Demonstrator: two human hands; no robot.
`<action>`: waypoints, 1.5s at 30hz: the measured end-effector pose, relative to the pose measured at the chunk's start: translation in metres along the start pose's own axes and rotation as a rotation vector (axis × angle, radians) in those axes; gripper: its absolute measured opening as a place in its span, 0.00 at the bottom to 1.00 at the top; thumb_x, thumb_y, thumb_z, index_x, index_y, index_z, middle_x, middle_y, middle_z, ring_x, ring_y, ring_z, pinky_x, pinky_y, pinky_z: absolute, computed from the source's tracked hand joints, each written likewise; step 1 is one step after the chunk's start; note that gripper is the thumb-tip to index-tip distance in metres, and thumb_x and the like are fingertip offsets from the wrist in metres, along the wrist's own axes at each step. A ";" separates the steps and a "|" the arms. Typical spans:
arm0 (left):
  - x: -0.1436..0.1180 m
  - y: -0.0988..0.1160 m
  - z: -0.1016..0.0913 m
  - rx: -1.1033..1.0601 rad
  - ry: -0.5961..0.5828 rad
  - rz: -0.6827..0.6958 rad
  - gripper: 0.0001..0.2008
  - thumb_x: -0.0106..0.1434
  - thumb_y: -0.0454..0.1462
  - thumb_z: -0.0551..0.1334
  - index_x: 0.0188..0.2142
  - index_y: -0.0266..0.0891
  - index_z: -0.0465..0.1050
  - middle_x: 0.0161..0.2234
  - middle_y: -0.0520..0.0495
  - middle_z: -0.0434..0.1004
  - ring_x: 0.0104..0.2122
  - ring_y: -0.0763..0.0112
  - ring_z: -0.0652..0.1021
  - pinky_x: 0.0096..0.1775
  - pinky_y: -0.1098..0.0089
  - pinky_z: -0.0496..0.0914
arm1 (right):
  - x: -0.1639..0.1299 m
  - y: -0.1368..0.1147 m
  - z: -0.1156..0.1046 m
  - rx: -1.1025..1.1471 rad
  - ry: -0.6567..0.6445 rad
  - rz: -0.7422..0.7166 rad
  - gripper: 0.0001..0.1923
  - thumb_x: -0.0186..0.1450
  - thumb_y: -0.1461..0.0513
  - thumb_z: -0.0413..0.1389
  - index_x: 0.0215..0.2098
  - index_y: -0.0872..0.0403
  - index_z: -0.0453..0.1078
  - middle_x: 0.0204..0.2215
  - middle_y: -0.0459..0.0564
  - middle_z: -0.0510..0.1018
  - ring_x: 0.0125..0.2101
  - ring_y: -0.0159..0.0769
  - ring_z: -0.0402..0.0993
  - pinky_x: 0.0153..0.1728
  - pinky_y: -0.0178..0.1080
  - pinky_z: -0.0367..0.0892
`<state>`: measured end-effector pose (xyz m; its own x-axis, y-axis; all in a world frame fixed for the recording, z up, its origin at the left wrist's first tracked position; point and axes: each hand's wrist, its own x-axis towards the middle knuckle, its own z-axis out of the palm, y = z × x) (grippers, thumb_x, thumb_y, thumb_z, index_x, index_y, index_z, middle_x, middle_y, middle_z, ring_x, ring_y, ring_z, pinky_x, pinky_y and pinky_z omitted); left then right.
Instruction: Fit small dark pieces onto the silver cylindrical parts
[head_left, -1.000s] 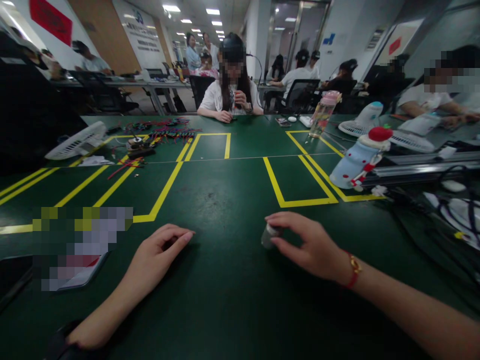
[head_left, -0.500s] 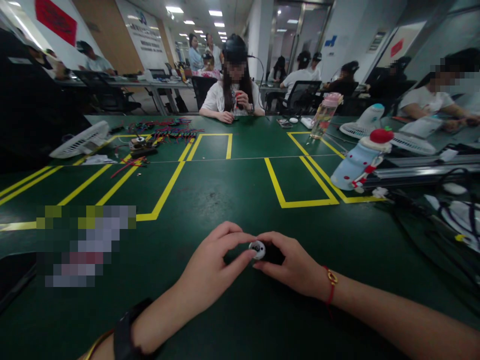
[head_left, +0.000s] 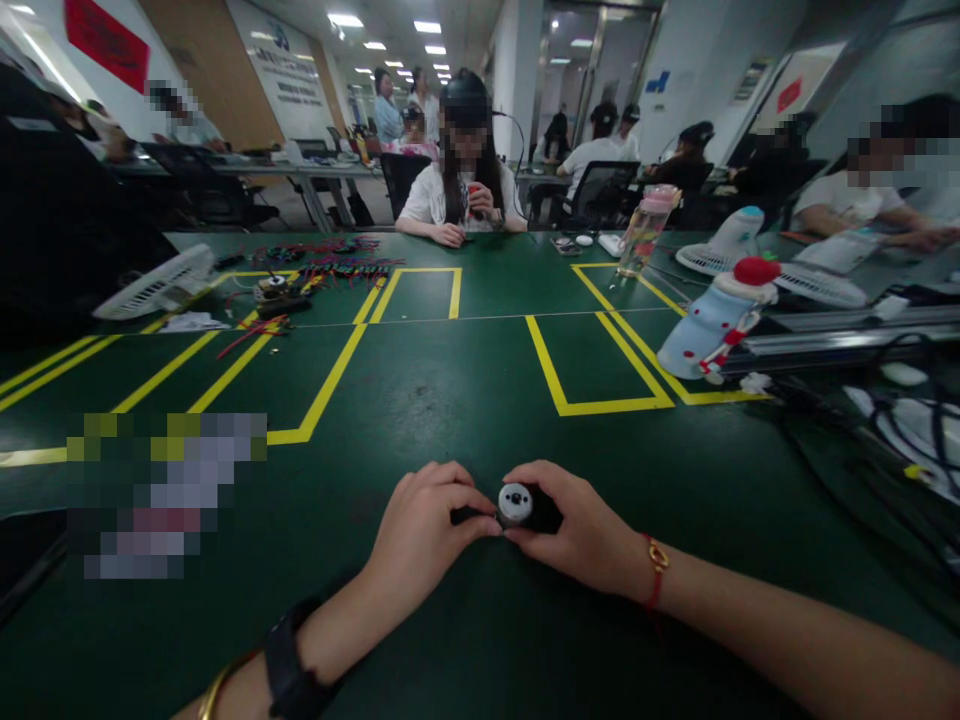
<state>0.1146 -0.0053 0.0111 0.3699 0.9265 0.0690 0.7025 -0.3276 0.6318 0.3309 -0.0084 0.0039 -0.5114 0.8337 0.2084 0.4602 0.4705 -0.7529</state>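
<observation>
A small silvery cylindrical motor [head_left: 515,506] stands on the green table, its round face up, with a dark centre and small dark holes around it. The thumb and forefinger of my right hand [head_left: 581,525] curve around its right side and grip it. My left hand [head_left: 427,520] is at the motor's lower left edge, thumb and forefinger pinched together. Whatever lies between those fingertips is too small to make out. A dark strap circles my left wrist, and a red cord bracelet my right.
Wires [head_left: 345,265] and a white fan [head_left: 157,285] lie at the back left. A blue bottle [head_left: 697,330], a clear bottle [head_left: 646,235], metal rails [head_left: 847,345] and black cables [head_left: 832,450] are on the right. A person [head_left: 465,170] sits opposite. A blurred patch [head_left: 187,490] covers something at left.
My left fingers have come down off the motor's top to its lower left edge and pinched together, uncovering its round face. My right hand keeps its place at the motor.
</observation>
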 end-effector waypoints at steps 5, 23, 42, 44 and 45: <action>-0.002 -0.001 -0.001 -0.017 -0.024 -0.010 0.12 0.56 0.44 0.70 0.41 0.51 0.80 0.38 0.51 0.77 0.40 0.62 0.74 0.41 0.64 0.67 | 0.005 0.015 -0.033 -0.160 0.249 0.179 0.21 0.57 0.55 0.60 0.48 0.52 0.64 0.41 0.49 0.74 0.39 0.32 0.72 0.41 0.36 0.69; -0.036 -0.078 -0.067 -0.074 0.170 -0.300 0.19 0.64 0.54 0.56 0.41 0.45 0.77 0.38 0.50 0.79 0.37 0.63 0.78 0.38 0.67 0.69 | -0.025 0.090 -0.143 -0.804 0.848 0.559 0.36 0.56 0.50 0.60 0.56 0.62 0.62 0.55 0.71 0.63 0.56 0.58 0.57 0.53 0.55 0.53; -0.037 -0.077 -0.064 -0.082 0.105 -0.206 0.16 0.66 0.50 0.56 0.39 0.45 0.77 0.42 0.48 0.77 0.42 0.63 0.77 0.44 0.64 0.70 | -0.015 0.081 -0.170 -0.984 0.613 0.428 0.20 0.66 0.52 0.49 0.42 0.56 0.76 0.44 0.57 0.77 0.45 0.42 0.69 0.45 0.42 0.59; -0.037 -0.077 -0.064 -0.076 0.103 -0.208 0.16 0.66 0.50 0.56 0.39 0.45 0.77 0.42 0.48 0.77 0.42 0.62 0.77 0.44 0.64 0.70 | -0.028 0.097 -0.196 -1.011 0.637 0.536 0.21 0.66 0.53 0.49 0.41 0.58 0.76 0.43 0.61 0.77 0.42 0.45 0.69 0.40 0.42 0.59; -0.037 -0.077 -0.064 -0.073 0.104 -0.209 0.16 0.66 0.50 0.56 0.40 0.45 0.77 0.42 0.48 0.77 0.42 0.62 0.77 0.43 0.64 0.70 | -0.033 0.102 -0.203 -1.012 0.630 0.580 0.20 0.65 0.53 0.49 0.41 0.58 0.77 0.41 0.61 0.77 0.39 0.44 0.70 0.38 0.42 0.58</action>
<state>0.0083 -0.0029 0.0093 0.1543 0.9880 0.0076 0.7101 -0.1162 0.6944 0.5422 0.0706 0.0466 0.2370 0.8469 0.4759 0.9712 -0.2195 -0.0932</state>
